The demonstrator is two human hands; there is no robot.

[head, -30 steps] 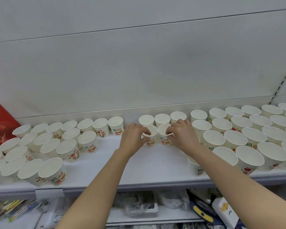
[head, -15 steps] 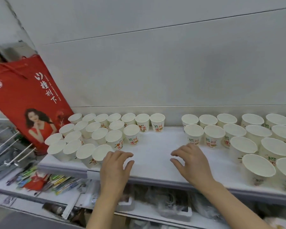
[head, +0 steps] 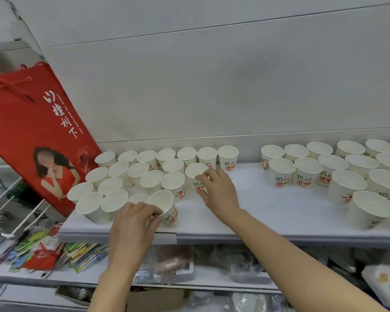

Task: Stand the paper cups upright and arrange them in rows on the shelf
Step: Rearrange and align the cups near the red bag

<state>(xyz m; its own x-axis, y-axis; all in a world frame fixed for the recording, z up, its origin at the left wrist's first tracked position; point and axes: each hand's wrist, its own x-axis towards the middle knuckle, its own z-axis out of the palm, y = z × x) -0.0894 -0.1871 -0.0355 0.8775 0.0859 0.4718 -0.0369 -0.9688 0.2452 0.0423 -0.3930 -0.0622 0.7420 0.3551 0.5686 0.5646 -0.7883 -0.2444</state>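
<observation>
The red bag (head: 29, 134) leaning at the left end of the shelf (head: 268, 212) carries white Chinese characters running down its face, with the small English line "UNDER THE HAWTHORN TREE" beside them, and part of a round white logo at its left edge. The paper cups (head: 282, 174) bear green and red Chinese characters, among them 招 and 进, legible on cups near the back edge and by the front edge.

I see a big red bag (head: 29, 136) leaning up and to the left of my hands, with white words and a picture of a person. Below my hands lie bright packets (head: 54, 251), and plastic-wrapped things (head: 167, 264).
</observation>
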